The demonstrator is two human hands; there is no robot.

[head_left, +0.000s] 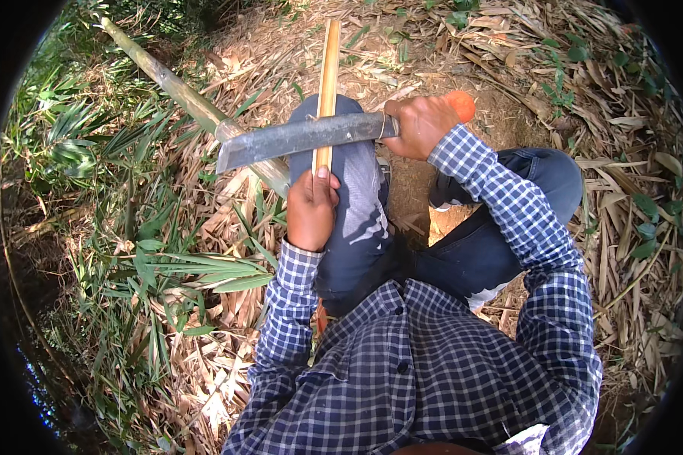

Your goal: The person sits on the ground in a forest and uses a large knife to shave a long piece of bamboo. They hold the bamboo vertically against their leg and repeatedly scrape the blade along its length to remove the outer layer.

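My left hand (312,208) pinches the near end of a split bamboo strip (328,64), thumb on top. The strip points away from me over my left knee, its pale inner face upward. In my right hand (421,125) is the handle of a machete (303,140), whose orange end knob (461,105) sticks out past the fist. The broad grey blade lies crosswise over the strip, just beyond my left thumb, its squared tip toward the left. Whether the blade's edge bites into the strip cannot be made out.
A long bamboo pole (171,83) slants from the far left to beside my left knee (345,174). Green leafy plants (152,265) grow on the left. Dry bamboo leaves (622,220) cover much of the ground, with bare brown soil (501,106) ahead.
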